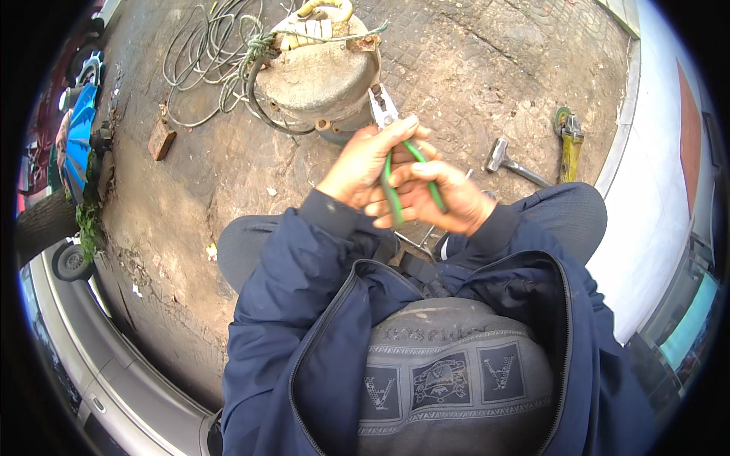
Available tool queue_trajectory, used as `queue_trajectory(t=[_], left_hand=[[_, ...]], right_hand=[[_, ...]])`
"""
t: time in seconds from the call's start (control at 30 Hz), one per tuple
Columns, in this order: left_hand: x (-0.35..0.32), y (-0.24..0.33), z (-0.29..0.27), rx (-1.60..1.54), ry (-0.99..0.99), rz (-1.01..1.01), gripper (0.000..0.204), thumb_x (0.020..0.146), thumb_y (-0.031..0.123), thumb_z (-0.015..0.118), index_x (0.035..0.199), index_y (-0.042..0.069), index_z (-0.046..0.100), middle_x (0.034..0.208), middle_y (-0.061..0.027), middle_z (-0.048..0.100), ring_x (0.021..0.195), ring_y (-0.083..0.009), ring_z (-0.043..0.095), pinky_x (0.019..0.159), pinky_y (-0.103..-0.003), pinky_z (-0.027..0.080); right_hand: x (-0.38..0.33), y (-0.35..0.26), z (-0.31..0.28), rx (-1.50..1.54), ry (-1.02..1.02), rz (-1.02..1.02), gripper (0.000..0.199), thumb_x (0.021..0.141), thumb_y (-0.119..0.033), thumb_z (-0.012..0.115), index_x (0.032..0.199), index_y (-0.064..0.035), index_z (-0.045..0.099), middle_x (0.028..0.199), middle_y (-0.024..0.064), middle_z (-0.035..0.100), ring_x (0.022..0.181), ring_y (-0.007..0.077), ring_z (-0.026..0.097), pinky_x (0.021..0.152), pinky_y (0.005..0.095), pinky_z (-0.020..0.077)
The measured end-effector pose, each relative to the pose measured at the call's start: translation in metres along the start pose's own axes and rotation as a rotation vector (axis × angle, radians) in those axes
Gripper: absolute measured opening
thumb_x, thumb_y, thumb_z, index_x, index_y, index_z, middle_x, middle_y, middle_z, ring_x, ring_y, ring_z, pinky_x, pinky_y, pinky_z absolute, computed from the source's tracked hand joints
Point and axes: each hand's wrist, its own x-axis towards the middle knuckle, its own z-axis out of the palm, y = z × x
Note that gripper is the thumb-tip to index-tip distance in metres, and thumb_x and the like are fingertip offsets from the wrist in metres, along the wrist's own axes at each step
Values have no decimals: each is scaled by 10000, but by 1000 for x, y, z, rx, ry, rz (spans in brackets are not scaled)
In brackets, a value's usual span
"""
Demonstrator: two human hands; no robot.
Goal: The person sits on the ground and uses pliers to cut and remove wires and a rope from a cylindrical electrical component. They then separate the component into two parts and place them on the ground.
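Note:
Both my hands are on a pair of pliers [385, 114] with green handles. My left hand [356, 164] is closed around them near the pivot, its thumb along the upper side. Lower down, my right hand [450, 199] curls its fingers about the handles. The metal jaws point away from me and stand a little apart at a small rusty bolt on the right side of a worn, dirt-coated pump-like machine [323, 82]. Whether the jaws grip that bolt is too small to tell. A yellowish handle [331, 9] tops the machine, with rope tied round it.
A grey cable [204, 64] lies coiled left of the machine, near a broken brick [161, 140]. At right are a hammer [508, 159] and a yellow angle grinder [569, 148]. A parked car [125, 372] stands at lower left, a pale raised ledge [646, 152] at right.

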Motion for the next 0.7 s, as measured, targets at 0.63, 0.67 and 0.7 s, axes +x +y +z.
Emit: queue_trajectory(t=[0.63,0.67,0.7], left_hand=[[37,-22,28,-74,-69,246,472,1074,447,636,1195,-8,675,1081,-143,761,763,-179,685,723,-337,596],[30,-18,20,37,-57,202,441,1071,416,646,1166,-13,682,1038,-140,770,749,-180,698,692,-329,603],[23,-16,14,57,-28,167,420,1070,400,652,1153,-11,686,1022,-141,772,762,-185,710,693,-327,607]], right_hand=[[-21,-99,-18,-429,6,305,327,1100,-375,581,1304,-125,528,1040,178,740,788,267,759,784,485,650],[-20,-77,-21,-337,3,208,329,1090,-355,593,1313,-119,540,1058,199,739,863,324,771,822,521,649],[-18,-55,-23,-303,20,149,378,1078,-384,593,1301,-80,584,1117,226,731,948,360,758,879,566,621]])
